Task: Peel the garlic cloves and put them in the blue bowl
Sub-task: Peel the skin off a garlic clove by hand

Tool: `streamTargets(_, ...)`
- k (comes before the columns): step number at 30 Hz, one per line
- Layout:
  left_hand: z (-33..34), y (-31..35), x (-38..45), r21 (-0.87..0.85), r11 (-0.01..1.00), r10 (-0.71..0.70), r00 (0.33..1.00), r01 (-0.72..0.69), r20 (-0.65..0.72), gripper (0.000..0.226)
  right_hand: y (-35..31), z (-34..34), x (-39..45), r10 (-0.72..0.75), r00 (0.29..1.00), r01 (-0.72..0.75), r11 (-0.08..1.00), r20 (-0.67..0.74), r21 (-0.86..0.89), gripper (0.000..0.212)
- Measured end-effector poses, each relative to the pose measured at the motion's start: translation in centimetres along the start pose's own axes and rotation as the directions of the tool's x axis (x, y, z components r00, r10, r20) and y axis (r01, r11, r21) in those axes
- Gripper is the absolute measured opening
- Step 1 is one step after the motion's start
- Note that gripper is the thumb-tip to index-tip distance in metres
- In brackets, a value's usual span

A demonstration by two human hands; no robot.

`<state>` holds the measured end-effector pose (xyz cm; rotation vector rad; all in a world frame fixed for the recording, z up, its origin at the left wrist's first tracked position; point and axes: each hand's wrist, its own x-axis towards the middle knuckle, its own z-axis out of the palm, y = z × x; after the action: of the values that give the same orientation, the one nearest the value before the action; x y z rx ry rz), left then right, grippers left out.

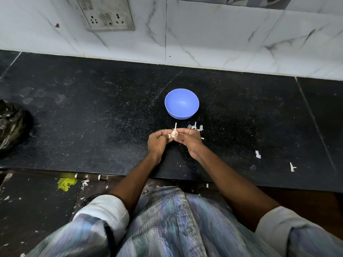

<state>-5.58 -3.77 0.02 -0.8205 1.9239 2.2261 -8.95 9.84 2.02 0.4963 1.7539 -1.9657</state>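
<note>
A garlic bulb (173, 134) with a pale stalk pointing up is held between both hands over the black counter. My left hand (156, 141) grips its left side with curled fingers. My right hand (190, 139) pinches its right side. The blue bowl (181, 103) stands just beyond the hands and nothing shows inside it. Bits of white garlic skin (195, 127) lie on the counter between the bowl and my right hand.
The black stone counter (92, 117) runs to a white tiled wall with a socket plate (107, 15). A black plastic bag (11, 125) sits at the left edge. White skin scraps (258, 154) lie at the right. The counter's front edge (74, 171) is close to my body.
</note>
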Motion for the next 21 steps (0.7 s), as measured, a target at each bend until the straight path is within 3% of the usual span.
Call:
streamTargets(3,-0.2,-0.1,0.2,0.015,1.000,0.016,1.000,-0.016,0.011,0.007,-0.1,-0.2,0.0,-0.001,1.000,0.001,1.000,0.009,0.006,0.032)
streamTargets(5,-0.4,-0.3,0.4,0.030,1.000,0.002,1.000,-0.002,-0.015,0.012,-0.3,-0.2,-0.1,-0.002,1.000,0.002,1.000,0.014,0.013,0.031)
streamTargets(9,-0.6,0.1,0.6,-0.110,0.991,-0.080,0.997,0.077,-0.021,0.005,-0.5,-0.8,-0.2,0.008,0.997,-0.011,0.999,0.077,0.036,0.026)
streamTargets(16,-0.8,-0.5,0.6,-0.008,0.999,-0.033,0.999,0.033,0.009,0.007,-0.2,-0.9,-0.1,0.006,0.994,0.002,0.997,0.109,-0.073,0.031)
streamTargets(21,-0.7,-0.3,0.8,-0.067,0.994,-0.088,0.996,0.087,-0.013,0.010,-0.2,-0.7,0.1,-0.022,0.999,0.026,0.991,0.033,-0.130,0.022)
